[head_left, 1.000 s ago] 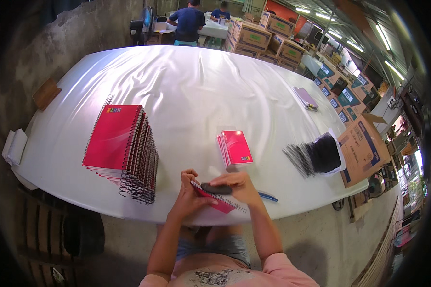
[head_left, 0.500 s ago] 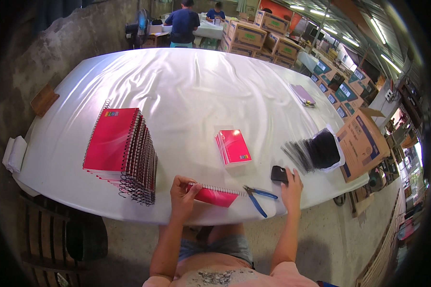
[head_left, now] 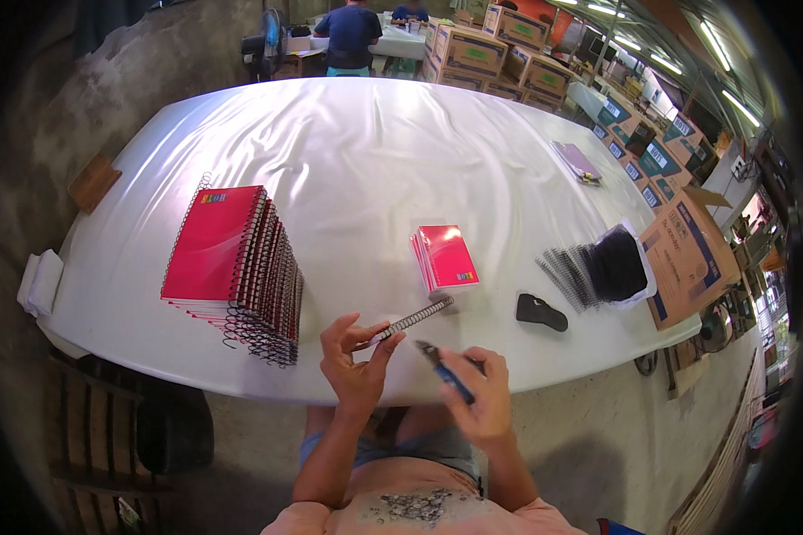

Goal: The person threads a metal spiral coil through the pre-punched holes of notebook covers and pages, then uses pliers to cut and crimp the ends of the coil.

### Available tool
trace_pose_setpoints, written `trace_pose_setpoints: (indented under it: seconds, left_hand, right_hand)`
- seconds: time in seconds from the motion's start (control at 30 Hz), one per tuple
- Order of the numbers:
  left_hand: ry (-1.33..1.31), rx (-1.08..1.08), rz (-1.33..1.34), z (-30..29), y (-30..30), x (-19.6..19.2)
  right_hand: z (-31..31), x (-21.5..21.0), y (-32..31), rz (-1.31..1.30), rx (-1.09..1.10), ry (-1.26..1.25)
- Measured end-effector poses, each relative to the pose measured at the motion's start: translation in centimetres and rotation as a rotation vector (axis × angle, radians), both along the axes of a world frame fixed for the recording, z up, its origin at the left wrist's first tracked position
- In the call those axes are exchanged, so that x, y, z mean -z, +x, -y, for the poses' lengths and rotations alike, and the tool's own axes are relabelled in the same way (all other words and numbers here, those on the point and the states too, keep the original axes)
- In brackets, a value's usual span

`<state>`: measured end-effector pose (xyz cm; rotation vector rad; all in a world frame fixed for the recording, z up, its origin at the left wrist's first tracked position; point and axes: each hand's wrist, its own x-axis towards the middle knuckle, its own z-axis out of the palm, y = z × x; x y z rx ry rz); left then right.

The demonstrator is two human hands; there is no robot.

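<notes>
My left hand (head_left: 357, 364) pinches a spiral notebook, tilted so that its black wire coil (head_left: 417, 319) faces up and its cover is mostly hidden. My right hand (head_left: 482, 397) grips blue-handled pliers (head_left: 453, 382), whose dark jaws point toward the coil but stay apart from it. Beyond the coil lies a short stack of small red booklets (head_left: 447, 256). A small black object (head_left: 542, 312) of a kind I cannot make out rests to the right of them. On the left stands a tall pile of red spiral notebooks (head_left: 212, 242), their coils along the sides.
Loose black coils (head_left: 569, 275) lie beside a white container (head_left: 649, 267) filled with black coils. A cardboard box (head_left: 692, 259) stands at the table's right edge. Purple papers (head_left: 577, 163) lie farther back. Two people sit at another table behind, near stacked cartons (head_left: 473, 55).
My right hand has left the black object, which now lies turned and lower, and has picked up the pliers. My left hand has raised and tilted the notebook, coil up.
</notes>
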<state>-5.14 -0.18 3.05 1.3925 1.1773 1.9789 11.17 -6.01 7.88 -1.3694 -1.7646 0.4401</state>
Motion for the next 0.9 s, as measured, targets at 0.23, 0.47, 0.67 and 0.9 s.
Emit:
trace_pose_setpoints:
  seconds: [0.23,0.47,0.67,0.9]
  left_hand:
    - [0.087,-0.041,-0.022,0.1,0.2,0.1]
    - [0.224,-0.09,-0.224,0.1,-0.1,0.0]
    - [0.302,-0.185,-0.425,0.1,-0.1,-0.9]
    - [0.363,-0.206,-0.448,0.0,0.1,-0.3]
  right_hand:
    - [-0.4,-3.0,-1.1,0.215,-0.084,0.102]
    - [-0.3,-2.9,-0.7,0.235,-0.116,0.054]
    - [-0.1,-2.1,-0.4,0.206,-0.179,-0.052]
    - [0.1,1.0,0.0,-0.502,-0.385,-0.543]
